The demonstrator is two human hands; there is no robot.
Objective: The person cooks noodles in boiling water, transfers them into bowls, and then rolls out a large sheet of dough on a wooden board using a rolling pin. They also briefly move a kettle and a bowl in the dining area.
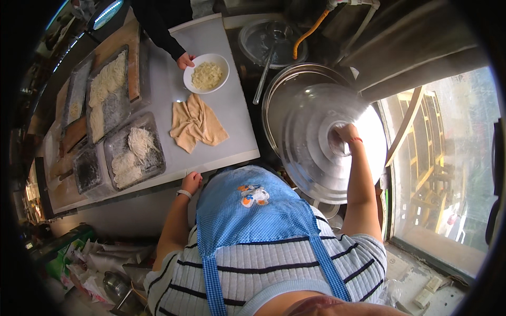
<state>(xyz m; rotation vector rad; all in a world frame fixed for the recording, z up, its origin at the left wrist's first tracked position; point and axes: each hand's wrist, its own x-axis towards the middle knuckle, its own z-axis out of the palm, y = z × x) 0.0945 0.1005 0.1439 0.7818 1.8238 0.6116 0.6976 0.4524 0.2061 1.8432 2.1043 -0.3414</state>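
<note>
My right hand grips the knob at the centre of a large round metal lid. The lid lies tilted or shifted over a wide metal pot, whose left rim shows. My left hand rests by the front edge of the grey-white worktop, fingers curled; whether it touches or holds the edge I cannot tell. On the worktop a tan cloth lies crumpled. Beyond it, another person's hand in a dark sleeve holds the rim of a white bowl with pale noodles or strips of dough.
Left, a plastic tub and a tray hold floured raw noodles. Behind the pot are a long-handled metal ladle, a round vessel and an orange hose. A window is at right; bags lie low left.
</note>
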